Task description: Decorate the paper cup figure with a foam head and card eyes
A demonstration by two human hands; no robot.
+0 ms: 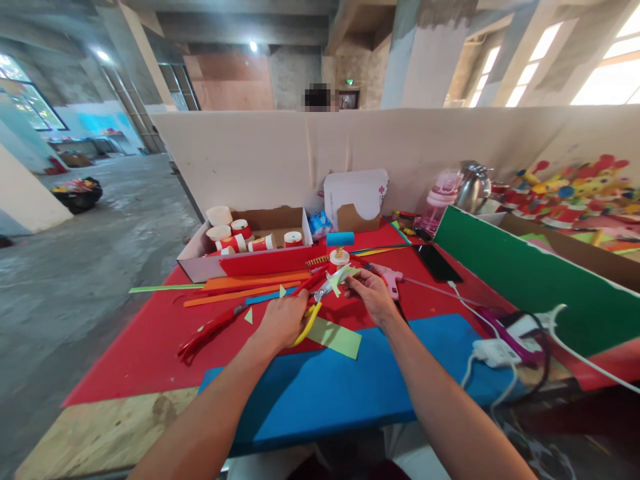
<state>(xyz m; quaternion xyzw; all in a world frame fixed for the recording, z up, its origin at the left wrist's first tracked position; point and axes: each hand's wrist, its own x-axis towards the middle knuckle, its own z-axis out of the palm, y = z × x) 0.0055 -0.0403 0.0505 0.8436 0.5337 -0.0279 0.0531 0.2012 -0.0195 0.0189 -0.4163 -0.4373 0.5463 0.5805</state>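
My left hand (286, 317) is closed around a pair of scissors (314, 320) with yellow handles, its blades pointing away and to the right. Between the fingertips of my right hand (373, 293) is a small light green paper piece (337, 283), which the blades touch; whether they cut it I cannot tell. Just behind stands a paper cup (339, 259) topped by a gold spring and a blue paper roll (340, 239). A light green paper strip (340, 338) lies below my hands. Small green scraps (249, 316) are scattered left of them.
An open box (193, 265) holds several red-and-white cups. Red-handled pliers (213, 331) and orange strips (250, 292) lie left. On the right are a pink glue gun (393, 279), a phone (439, 264), a green-sided box (510, 287) and white chargers (496, 353) with trailing cables.
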